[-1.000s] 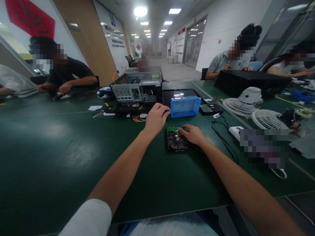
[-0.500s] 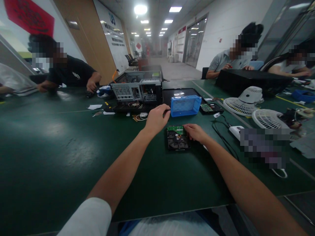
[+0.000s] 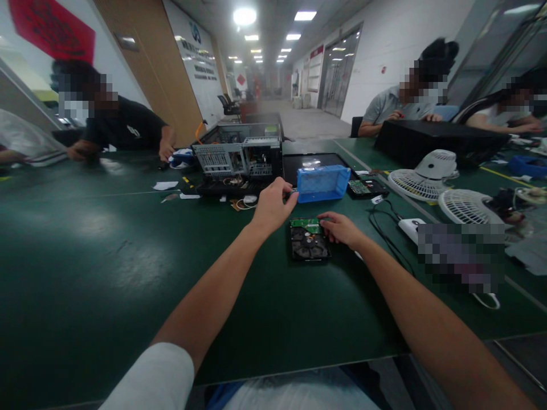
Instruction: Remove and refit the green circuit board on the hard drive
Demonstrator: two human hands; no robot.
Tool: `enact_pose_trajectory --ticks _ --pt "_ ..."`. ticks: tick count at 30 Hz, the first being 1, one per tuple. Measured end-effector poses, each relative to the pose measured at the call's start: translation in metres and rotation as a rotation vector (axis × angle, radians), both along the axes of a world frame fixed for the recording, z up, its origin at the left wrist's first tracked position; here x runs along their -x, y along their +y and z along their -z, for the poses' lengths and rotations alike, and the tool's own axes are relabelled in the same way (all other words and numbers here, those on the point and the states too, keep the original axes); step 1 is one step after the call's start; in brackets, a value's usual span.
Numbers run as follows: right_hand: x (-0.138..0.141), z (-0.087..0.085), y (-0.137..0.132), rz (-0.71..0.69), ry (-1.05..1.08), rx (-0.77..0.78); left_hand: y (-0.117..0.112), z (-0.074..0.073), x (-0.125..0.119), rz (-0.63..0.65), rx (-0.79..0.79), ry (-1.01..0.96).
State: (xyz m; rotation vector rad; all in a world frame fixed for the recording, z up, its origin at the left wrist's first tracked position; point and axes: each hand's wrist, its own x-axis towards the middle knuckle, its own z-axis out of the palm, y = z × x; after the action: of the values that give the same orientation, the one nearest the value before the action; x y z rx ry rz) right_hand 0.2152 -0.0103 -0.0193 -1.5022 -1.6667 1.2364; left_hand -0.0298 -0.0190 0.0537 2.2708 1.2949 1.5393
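On the green tabletop lies a hard drive (image 3: 310, 242), its green circuit board facing up at the far end. My right hand (image 3: 341, 229) is at its upper right corner, thumb and fingers closed on that edge. Farther out, my left hand (image 3: 273, 206) is pinched beside the left end of a blue plastic bin (image 3: 323, 192). A small dark thing shows between those fingertips, too small to name. The bin stands tipped, its inside facing me.
An opened computer case (image 3: 239, 156) stands behind my left hand. A second drive with a circuit board (image 3: 367, 188) lies right of the bin. White fan parts (image 3: 421, 179), a power strip (image 3: 412, 228) and cables are to the right. Co-workers sit across the table.
My left fingers have shifted very slightly toward the bin. My right index finger has lifted a little at the drive's corner. The drive and bin stay put.
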Motion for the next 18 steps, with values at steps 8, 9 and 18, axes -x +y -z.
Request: enact_pose_trajectory --ticks 8,9,18 --pt "-0.004 -0.0061 -0.006 -0.103 0.024 -0.051 0.0004 -0.0029 0.002 0.016 0.049 -0.037" --pt "-0.0046 -0.0063 -0.0064 -0.116 0.023 -0.053 0.0005 -0.0033 0.0023 0.012 0.043 -0.024" --pt "-0.0052 -0.0043 -0.0061 -0.123 0.022 -0.072 -0.0023 -0.0076 0.0033 -0.054 -0.033 0.121"
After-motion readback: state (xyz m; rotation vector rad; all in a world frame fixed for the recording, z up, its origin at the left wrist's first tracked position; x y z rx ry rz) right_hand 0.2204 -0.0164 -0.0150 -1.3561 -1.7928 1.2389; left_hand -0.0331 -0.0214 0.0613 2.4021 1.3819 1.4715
